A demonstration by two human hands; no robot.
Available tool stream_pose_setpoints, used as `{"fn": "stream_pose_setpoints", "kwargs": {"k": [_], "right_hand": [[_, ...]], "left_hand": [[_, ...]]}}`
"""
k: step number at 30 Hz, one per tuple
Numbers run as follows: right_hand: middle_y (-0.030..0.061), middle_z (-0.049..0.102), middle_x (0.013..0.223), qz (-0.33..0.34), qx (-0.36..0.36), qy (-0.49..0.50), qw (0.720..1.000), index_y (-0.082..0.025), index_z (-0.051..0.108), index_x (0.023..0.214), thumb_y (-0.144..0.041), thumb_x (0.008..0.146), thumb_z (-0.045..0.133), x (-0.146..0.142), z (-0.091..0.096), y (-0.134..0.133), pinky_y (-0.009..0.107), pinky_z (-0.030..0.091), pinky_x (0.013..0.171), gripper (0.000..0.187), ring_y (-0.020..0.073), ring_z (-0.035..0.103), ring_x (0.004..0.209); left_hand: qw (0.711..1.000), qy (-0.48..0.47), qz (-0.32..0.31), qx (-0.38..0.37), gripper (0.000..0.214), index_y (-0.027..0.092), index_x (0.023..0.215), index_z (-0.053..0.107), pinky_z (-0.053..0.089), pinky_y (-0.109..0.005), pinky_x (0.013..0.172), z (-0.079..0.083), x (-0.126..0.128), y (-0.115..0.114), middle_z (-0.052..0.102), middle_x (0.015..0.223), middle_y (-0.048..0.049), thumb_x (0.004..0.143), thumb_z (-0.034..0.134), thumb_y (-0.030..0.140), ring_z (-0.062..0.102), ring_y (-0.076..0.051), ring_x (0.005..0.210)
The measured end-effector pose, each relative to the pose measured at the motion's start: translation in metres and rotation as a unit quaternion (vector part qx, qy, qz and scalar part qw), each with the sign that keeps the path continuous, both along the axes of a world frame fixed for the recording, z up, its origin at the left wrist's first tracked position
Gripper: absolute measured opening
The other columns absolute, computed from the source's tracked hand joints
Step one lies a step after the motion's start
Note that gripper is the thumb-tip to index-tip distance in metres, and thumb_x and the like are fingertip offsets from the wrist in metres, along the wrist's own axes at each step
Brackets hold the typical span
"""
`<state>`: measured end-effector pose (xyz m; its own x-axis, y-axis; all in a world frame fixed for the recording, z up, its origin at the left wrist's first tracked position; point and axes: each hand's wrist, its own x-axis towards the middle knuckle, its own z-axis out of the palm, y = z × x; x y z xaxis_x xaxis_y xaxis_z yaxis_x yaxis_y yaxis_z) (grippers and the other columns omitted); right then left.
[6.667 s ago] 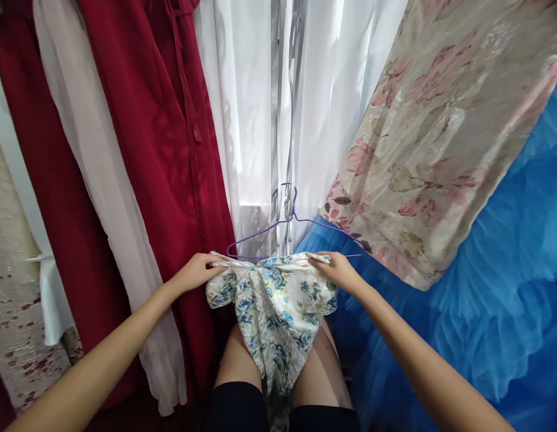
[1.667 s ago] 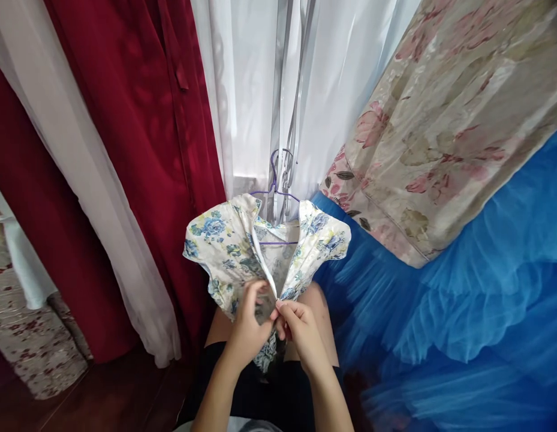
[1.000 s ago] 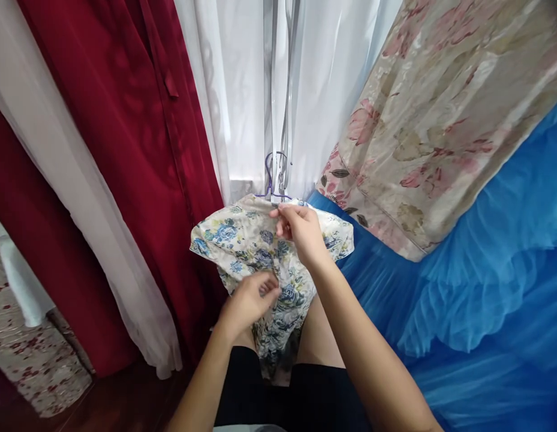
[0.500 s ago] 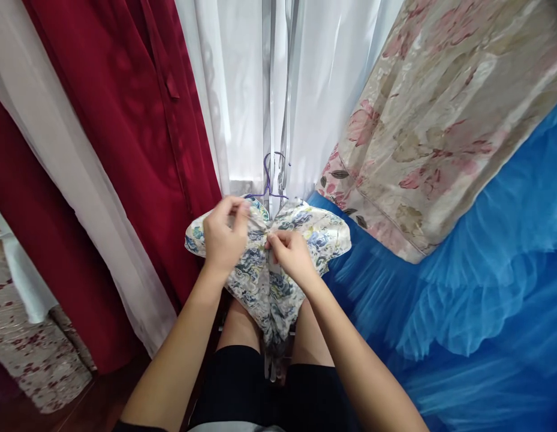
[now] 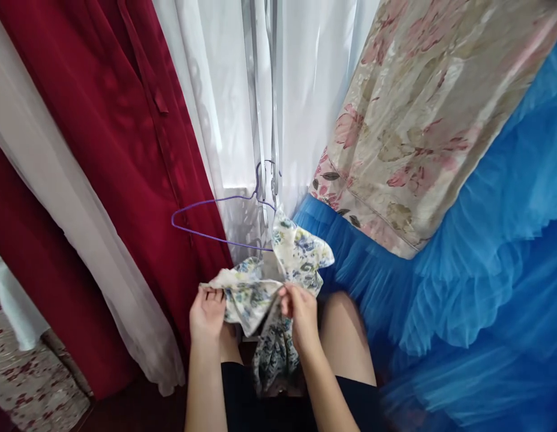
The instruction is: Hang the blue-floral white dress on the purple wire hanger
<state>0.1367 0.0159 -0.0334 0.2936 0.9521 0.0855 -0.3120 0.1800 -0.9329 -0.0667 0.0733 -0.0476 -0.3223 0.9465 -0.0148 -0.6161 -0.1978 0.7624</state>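
A small white garment with blue flowers hangs by its right shoulder on a thin purple wire hanger. The hanger's left arm is bare, and its hook rests on a metal rail upright. My left hand pinches the garment's loose left edge. Just to the right, my right hand grips the cloth near its middle. Both hands sit low, above my knees.
A dark red dress and a sheer white one hang on the left. White curtain fills the centre back. A beige floral dress and blue tulle crowd the right. Dark wooden floor lies below.
The garment's left side has slipped off the hanger, leaving that arm bare. Both hands have dropped from the neckline to lower on the cloth.
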Motion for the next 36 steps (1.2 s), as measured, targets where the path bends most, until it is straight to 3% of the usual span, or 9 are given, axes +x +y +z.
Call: {"fn": "stream_pose_setpoints", "kwargs": {"k": [2, 5, 11, 15, 19, 25, 29, 32, 36], "right_hand": [[-0.0037, 0.047, 0.046, -0.099, -0.015, 0.022, 0.995, -0.022, 0.063, 0.068, -0.05, 0.09, 0.057, 0.009, -0.027, -0.01, 0.028, 0.032, 0.045, 0.036, 0.0155, 0.039, 0.042], [0.0011, 0.056, 0.057, -0.092, -0.022, -0.033, 0.995, -0.023, 0.068, 0.075, -0.057, 0.092, 0.056, 0.019, -0.045, -0.024, 0.032, 0.042, 0.054, 0.04, 0.0216, 0.053, 0.055], [0.0079, 0.069, 0.116, 0.1, 0.088, -0.12, 0.984, -0.027, 0.072, 0.114, -0.062, 0.096, 0.049, 0.019, -0.005, -0.05, 0.041, 0.039, 0.109, 0.045, 0.0292, 0.059, 0.117], [0.0092, 0.072, 0.103, 0.218, 0.042, -0.074, 0.972, -0.021, 0.072, 0.11, -0.063, 0.088, 0.063, 0.027, 0.009, -0.063, 0.042, 0.048, 0.097, 0.048, 0.0308, 0.064, 0.105], [0.0065, 0.07, 0.094, 0.161, -0.005, 0.005, 0.987, -0.022, 0.068, 0.106, -0.051, 0.076, 0.079, 0.049, 0.008, -0.068, 0.036, 0.052, 0.082, 0.043, 0.0269, 0.066, 0.09], [-0.001, 0.056, 0.066, 0.161, 0.021, -0.104, 0.981, -0.021, 0.065, 0.079, -0.037, 0.067, 0.081, 0.109, 0.044, -0.069, 0.025, 0.04, 0.053, 0.025, 0.0147, 0.047, 0.057], [-0.0026, 0.042, 0.05, 0.165, 0.09, -0.265, 0.946, -0.018, 0.054, 0.051, -0.027, 0.066, 0.073, 0.15, 0.073, -0.047, 0.025, 0.029, 0.048, 0.026, 0.0109, 0.033, 0.049], [-0.003, 0.042, 0.049, 0.068, 0.134, -0.294, 0.944, -0.017, 0.056, 0.049, -0.026, 0.06, 0.073, 0.177, 0.091, -0.012, 0.026, 0.026, 0.048, 0.022, 0.0107, 0.032, 0.049], [-0.0015, 0.056, 0.06, -0.024, 0.177, -0.305, 0.935, -0.016, 0.067, 0.061, -0.03, 0.064, 0.075, 0.181, 0.118, 0.048, 0.026, 0.035, 0.056, 0.016, 0.0137, 0.043, 0.058]], "left_hand": [[0.998, -0.048, -0.042, -0.005, 0.022, 0.021, 0.074, 0.055, 0.055, -0.037, 0.084, -0.009, 0.022, -0.016, 0.064, 0.08, -0.0021, 0.085, 0.065, 0.037, 0.065, -0.018, 0.084], [0.992, -0.03, -0.114, 0.051, 0.021, 0.021, 0.084, 0.063, 0.054, -0.035, 0.084, 0.005, 0.055, -0.039, 0.067, 0.091, -0.0033, 0.085, 0.069, 0.042, 0.065, -0.019, 0.089], [0.943, 0.231, -0.192, 0.144, 0.022, 0.018, 0.093, 0.07, 0.051, -0.033, 0.086, 0.044, 0.106, -0.074, 0.069, 0.099, -0.0081, 0.091, 0.065, 0.04, 0.065, -0.022, 0.093], [0.906, 0.357, -0.16, 0.165, 0.03, 0.022, 0.115, 0.069, 0.047, -0.036, 0.1, 0.041, 0.11, -0.075, 0.068, 0.112, -0.0094, 0.09, 0.066, 0.039, 0.063, -0.026, 0.11], [0.866, 0.384, -0.275, 0.165, 0.051, 0.024, 0.135, 0.058, 0.043, -0.04, 0.106, 0.026, 0.106, -0.074, 0.066, 0.121, -0.0116, 0.09, 0.063, 0.048, 0.058, -0.029, 0.122], [0.704, 0.521, -0.457, 0.156, 0.043, 0.024, 0.106, 0.073, 0.051, -0.034, 0.087, -0.01, 0.1, -0.088, 0.074, 0.099, -0.0054, 0.081, 0.068, 0.059, 0.068, -0.027, 0.096], [0.617, 0.681, -0.369, 0.139, 0.046, 0.023, 0.077, 0.072, 0.047, -0.031, 0.064, -0.021, 0.077, -0.075, 0.069, 0.074, -0.0043, 0.055, 0.085, 0.061, 0.064, -0.025, 0.068], [0.637, 0.693, -0.304, 0.148, 0.031, 0.023, 0.078, 0.073, 0.046, -0.028, 0.065, -0.006, 0.053, -0.056, 0.069, 0.074, -0.0022, 0.067, 0.08, 0.052, 0.063, -0.022, 0.07], [0.679, 0.683, -0.19, 0.191, 0.027, 0.021, 0.071, 0.069, 0.046, -0.028, 0.074, 0.044, 0.023, -0.039, 0.068, 0.075, -0.0029, 0.087, 0.064, 0.042, 0.061, -0.021, 0.076]]}}
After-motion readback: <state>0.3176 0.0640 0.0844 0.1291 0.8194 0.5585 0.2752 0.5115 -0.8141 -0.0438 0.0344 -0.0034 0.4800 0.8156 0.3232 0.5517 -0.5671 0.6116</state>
